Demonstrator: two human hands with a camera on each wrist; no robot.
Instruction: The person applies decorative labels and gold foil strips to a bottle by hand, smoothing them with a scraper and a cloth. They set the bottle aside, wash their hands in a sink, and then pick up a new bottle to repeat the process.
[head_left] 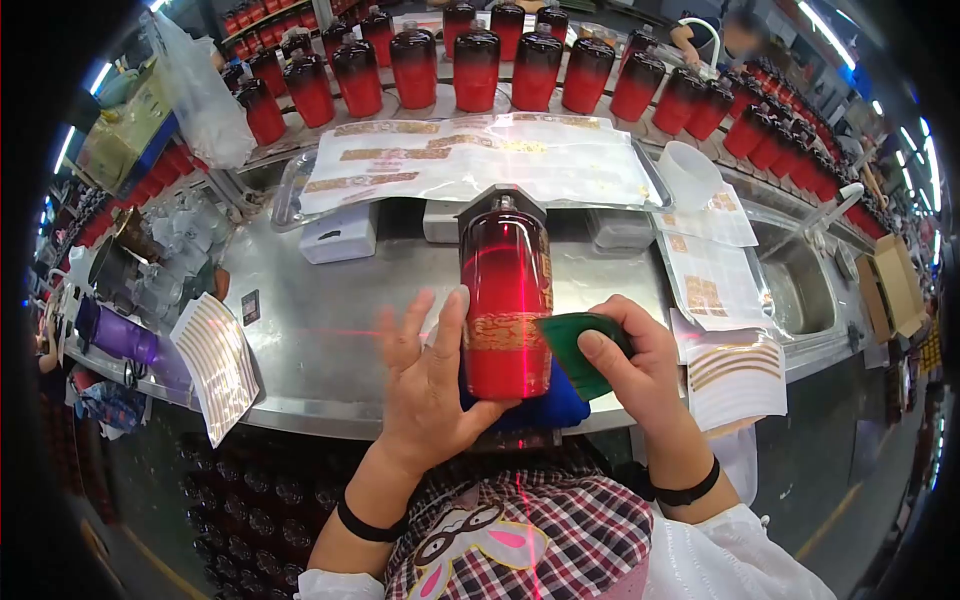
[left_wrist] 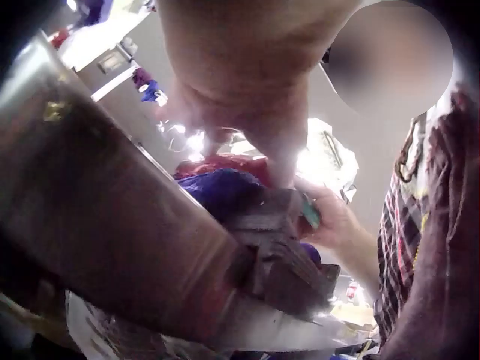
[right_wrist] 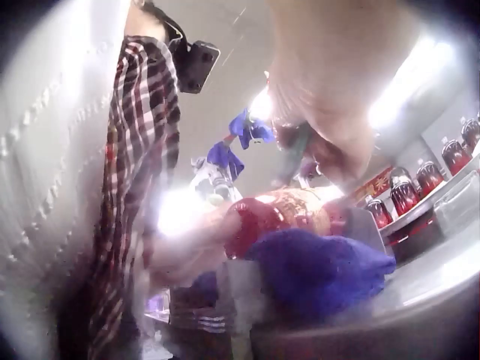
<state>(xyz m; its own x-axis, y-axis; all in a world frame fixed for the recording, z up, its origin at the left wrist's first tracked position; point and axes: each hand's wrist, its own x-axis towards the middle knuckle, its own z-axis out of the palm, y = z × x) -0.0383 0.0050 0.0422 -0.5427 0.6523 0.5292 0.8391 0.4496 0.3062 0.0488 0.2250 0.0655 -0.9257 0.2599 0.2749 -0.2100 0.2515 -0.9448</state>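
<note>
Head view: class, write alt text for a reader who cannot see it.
A person's left hand steadies a glossy red bottle with a gold band lying on a blue cloth, while the right hand pinches a flat green plastic card against the band. Rows of similar red bottles line the steel workbench's back.

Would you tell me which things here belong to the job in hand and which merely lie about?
In hand: red bottle, gold band, green scraper, blue cushion, left hand, right hand.
Lying about: bottle rows, decal sheets, white bowl, sink.
</note>
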